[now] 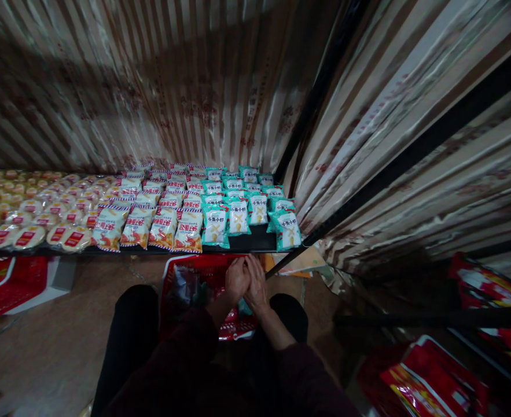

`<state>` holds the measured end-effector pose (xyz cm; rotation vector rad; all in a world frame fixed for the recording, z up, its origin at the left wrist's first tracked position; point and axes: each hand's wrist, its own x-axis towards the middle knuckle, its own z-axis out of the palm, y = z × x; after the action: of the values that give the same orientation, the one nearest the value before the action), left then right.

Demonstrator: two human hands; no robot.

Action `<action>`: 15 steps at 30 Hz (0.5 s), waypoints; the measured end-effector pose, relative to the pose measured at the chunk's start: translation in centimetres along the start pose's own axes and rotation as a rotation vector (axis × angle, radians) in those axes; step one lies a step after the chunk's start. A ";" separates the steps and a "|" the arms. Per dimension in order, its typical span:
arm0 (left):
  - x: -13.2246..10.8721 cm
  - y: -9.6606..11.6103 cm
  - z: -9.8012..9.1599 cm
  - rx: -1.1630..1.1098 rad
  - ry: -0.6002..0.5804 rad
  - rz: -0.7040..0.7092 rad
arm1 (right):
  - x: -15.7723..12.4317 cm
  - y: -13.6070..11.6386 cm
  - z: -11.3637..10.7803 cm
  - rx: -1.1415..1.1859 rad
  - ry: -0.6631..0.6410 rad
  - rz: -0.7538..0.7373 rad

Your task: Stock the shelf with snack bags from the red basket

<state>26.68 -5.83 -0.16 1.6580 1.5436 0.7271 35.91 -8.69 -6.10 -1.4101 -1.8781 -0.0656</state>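
Over a red plastic basket point(165, 289), my left hand point(236, 279) and my right hand point(256, 282) are pressed together, their fingers curled and pointing towards the shelf. What lies between them, if anything, is hidden. Inside the basket are a clear plastic wrapper point(184, 285) and some teal packaging point(244, 308), partly covered by my wrists. Just beyond my fingers, the black shelf point(255, 240) bears rows of teal-and-white snack bags point(238, 217). To their left stand white, red and orange snack bags point(163, 227). A single teal snack bag point(289, 230) stands at the right front corner.
Round wrapped crackers point(29, 234) fill the shelf's left part. Black metal posts point(342, 211) slant up on the right before a striped curtain point(172, 81). Another red basket point(25, 284) sits at left on the floor; red packages point(437, 376) lie at lower right.
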 end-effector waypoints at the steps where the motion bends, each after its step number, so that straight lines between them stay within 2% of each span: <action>1: -0.2 -0.4 -0.2 0.008 0.004 -0.008 | -0.1 -0.4 0.1 -0.004 -0.010 -0.013; 5: -0.7 -1.2 -0.9 0.014 0.018 -0.017 | 0.5 -1.2 -0.8 -0.083 -0.017 -0.013; 8: -0.4 -0.6 -1.1 -0.026 0.037 0.037 | 2.4 -0.5 -2.5 -0.203 0.070 0.063; 11: 0.7 1.4 -0.5 -0.107 0.030 0.138 | 5.1 1.6 -4.3 -0.310 0.153 0.163; 15: 3.2 5.6 1.3 -0.228 -0.037 0.232 | 8.4 5.4 -6.1 -0.373 0.198 0.237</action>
<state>31.29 -2.81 3.47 1.6821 1.2041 0.9513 42.95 -2.77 1.05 -1.7972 -1.5779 -0.4417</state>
